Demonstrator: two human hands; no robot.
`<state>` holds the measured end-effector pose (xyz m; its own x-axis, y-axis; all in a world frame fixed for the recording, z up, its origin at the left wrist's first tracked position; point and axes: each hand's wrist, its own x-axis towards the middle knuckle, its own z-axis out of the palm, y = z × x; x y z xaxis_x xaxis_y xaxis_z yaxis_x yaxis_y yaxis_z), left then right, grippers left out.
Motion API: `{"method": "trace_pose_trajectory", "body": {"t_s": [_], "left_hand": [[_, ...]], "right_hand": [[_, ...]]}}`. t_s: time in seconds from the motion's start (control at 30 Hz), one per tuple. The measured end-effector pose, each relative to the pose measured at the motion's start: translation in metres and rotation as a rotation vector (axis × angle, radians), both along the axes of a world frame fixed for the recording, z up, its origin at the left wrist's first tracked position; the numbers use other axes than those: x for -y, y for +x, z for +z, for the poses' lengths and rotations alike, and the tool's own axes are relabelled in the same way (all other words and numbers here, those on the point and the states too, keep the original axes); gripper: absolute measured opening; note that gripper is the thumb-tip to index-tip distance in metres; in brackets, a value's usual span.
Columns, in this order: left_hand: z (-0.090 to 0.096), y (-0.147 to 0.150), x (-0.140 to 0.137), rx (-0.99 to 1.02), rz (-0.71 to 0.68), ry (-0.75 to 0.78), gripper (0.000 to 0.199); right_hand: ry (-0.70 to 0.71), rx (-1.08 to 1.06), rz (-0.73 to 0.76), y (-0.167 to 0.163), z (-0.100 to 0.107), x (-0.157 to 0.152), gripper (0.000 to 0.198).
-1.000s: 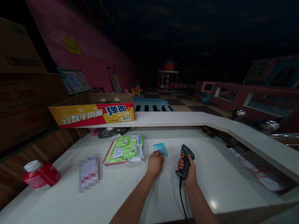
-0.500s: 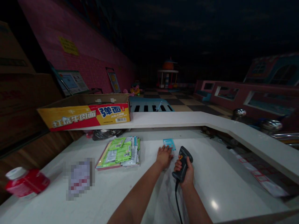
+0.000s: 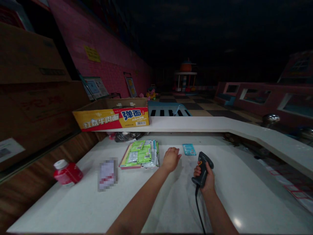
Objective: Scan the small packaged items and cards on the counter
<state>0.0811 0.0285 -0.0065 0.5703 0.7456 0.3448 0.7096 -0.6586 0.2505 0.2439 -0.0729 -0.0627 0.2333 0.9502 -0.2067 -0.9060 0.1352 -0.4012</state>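
Note:
My right hand point(image 3: 206, 176) is wrapped round the handle of a dark grey barcode scanner point(image 3: 202, 169), its head tilted up and its cable running down toward me. A small blue packet point(image 3: 189, 149) lies flat on the white counter, just beyond the scanner. To the left of that packet, my left hand point(image 3: 171, 159) hovers over the counter, apart from it. Its fingers are curled together, no object shows in them, and their undersides are hidden. Left of this hand sits a stack of green, silver and blue packets point(image 3: 143, 155) on flat, pinkish items.
A red bottle point(image 3: 67, 173) with a white cap and a blurred card point(image 3: 107, 174) are on the left of the counter. An open noodle carton point(image 3: 112, 118) stands on the raised white ledge point(image 3: 186, 123). Brown boxes point(image 3: 41, 98) are stacked far left.
My left hand has lifted off the blue packet and moved left toward the stack, its fingers curling. The packet stays on the counter. The view has turned left; my right hand still holds the scanner.

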Motion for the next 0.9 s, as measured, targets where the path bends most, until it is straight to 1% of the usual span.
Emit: {"method": "trace_pose_trajectory", "body": {"t_s": [0.1,0.17,0.23,0.3,0.37,0.43,0.47,0.53,0.6,0.8,0.9], "left_hand": [[0.021,-0.045,0.000,0.040,0.099,0.081,0.035],[0.035,-0.078,-0.003,0.050,0.224,0.117,0.032],[0.046,-0.108,-0.006,0.067,0.400,0.141,0.031],[0.052,-0.134,-0.010,0.060,0.611,0.131,0.032],[0.052,-0.154,-0.015,0.035,0.810,0.087,0.038],[0.050,-0.166,-0.020,0.002,0.938,-0.006,0.048],[0.048,-0.170,-0.023,-0.012,0.964,-0.063,0.053],[0.045,-0.175,-0.027,-0.028,0.968,-0.157,0.057],[0.044,-0.177,-0.029,-0.028,0.959,-0.200,0.058],[0.047,-0.180,-0.030,0.021,0.997,-0.212,0.062],[0.046,-0.181,-0.033,0.052,1.006,-0.181,0.059]], "right_hand": [[-0.002,-0.033,0.026,0.001,-0.004,0.002,0.035],[0.000,-0.040,0.033,0.001,-0.006,0.003,0.034],[0.008,-0.037,0.027,0.001,-0.008,0.005,0.034],[0.011,-0.028,0.017,0.001,-0.009,0.006,0.033],[0.010,-0.021,0.011,0.000,-0.009,0.008,0.032],[0.011,-0.018,0.007,-0.001,-0.008,0.008,0.032],[0.012,-0.019,0.006,-0.001,-0.007,0.008,0.032],[0.008,-0.024,0.002,-0.002,-0.006,0.008,0.033],[0.000,-0.030,0.001,-0.002,-0.005,0.008,0.033],[-0.006,-0.043,0.011,-0.001,-0.004,0.007,0.031],[0.001,-0.049,0.009,0.000,-0.005,0.006,0.030]]}}
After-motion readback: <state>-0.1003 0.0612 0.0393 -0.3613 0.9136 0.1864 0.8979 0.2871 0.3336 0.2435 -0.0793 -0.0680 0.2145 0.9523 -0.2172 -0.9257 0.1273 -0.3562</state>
